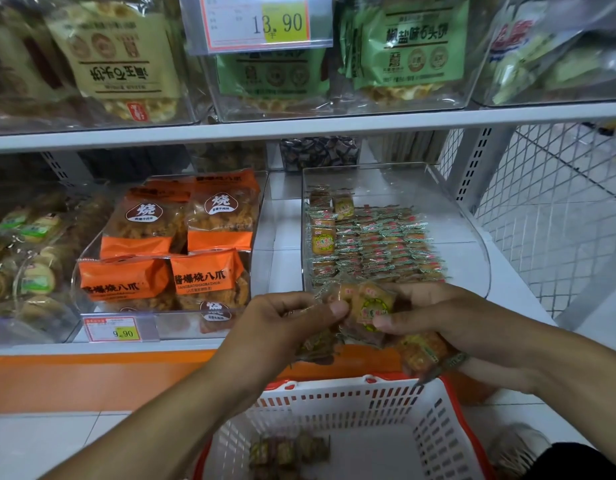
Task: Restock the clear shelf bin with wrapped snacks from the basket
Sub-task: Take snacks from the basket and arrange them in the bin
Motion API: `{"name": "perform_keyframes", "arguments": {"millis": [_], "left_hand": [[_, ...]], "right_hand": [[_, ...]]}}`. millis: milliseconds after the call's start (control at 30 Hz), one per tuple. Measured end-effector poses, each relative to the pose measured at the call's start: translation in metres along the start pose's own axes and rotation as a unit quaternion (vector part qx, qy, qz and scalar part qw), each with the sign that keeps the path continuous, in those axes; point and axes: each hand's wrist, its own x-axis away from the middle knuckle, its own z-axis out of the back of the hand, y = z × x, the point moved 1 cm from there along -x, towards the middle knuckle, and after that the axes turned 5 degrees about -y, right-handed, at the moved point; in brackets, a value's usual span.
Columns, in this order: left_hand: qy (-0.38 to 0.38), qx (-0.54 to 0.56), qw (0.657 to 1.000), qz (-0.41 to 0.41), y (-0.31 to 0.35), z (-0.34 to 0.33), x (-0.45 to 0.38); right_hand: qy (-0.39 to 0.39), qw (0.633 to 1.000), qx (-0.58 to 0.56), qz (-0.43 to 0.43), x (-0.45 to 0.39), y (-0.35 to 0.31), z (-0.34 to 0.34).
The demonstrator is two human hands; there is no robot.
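I am holding a bunch of wrapped snacks [370,306] with both hands, just in front of the near edge of the clear shelf bin [472,244] and above the white basket [386,407] with its red rim. My left hand [292,327] is curling round the left side of the bunch, thumb pinching the top packets. My right hand [434,317] is gripping the right side, with more packets tucked under its fingers and hanging down toward the basket. The hands are close together, nearly touching across the bunch.

The bin is already carrying neat rows of the same small packets along its floor, with a few standing on edge against its left wall; the right part near the curved front looks bare. A few snacks are lying on the basket's bottom [289,448].

These packets look light and small, each a stiff little cake inside crinkly, slick film with frilled ends. I am judging that a loose handful will slide apart easily, so squeezing the stack flat from both sides looks safer than pinching the wrapper ends. The cakes may crumble under hard pressure, so a gentle grip is called for.

To the left, the orange bags [168,244] are filling the neighbouring bin, with a price tag [114,329] at its front.
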Motion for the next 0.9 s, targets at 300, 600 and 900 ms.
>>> {"name": "perform_keyframes", "arguments": {"millis": [300, 600, 900], "left_hand": [[-0.006, 0.056, 0.998, 0.004, 0.004, 0.003, -0.006], [0.020, -0.100, 0.994, -0.049, 0.010, 0.006, -0.004], [-0.030, -0.096, 0.994, 0.034, -0.005, -0.006, -0.002]], "right_hand": [[0.031, 0.999, 0.025, 0.025, -0.004, 0.000, 0.006], [0.065, 0.997, 0.044, 0.013, -0.007, -0.004, 0.004], [0.034, 0.995, 0.078, -0.042, -0.009, -0.001, 0.003]]}}
